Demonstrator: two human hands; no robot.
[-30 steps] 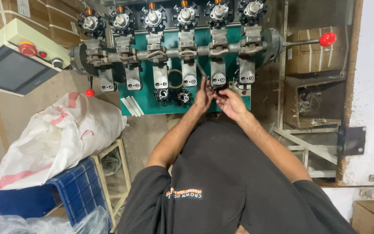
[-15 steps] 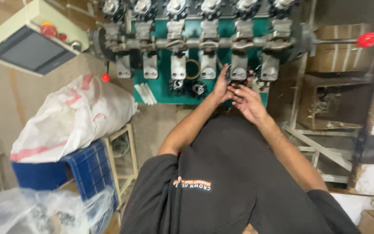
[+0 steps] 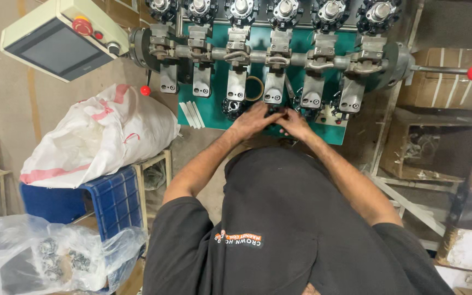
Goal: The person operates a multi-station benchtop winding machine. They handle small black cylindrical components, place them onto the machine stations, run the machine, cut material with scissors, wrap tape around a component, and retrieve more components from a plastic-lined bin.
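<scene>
Working close at machine [image 3: 214, 104]: left hand [image 3: 252, 120] and right hand [image 3: 293, 123] meet below the 6 clamp arms, fingers pinching a small dark part [image 3: 275, 113] against the green plate, steadying it; exact grip unclear

Both forearms reach up from the bottom of the head view toward twelve o'clock, elbows bent and spread, wrists converging. The left hand [image 3: 253, 120] lies palm down, fingers curled forward. The right hand [image 3: 295, 123] sits just beside it at three o'clock, fingertips meeting the left's, fingers bent.
</scene>
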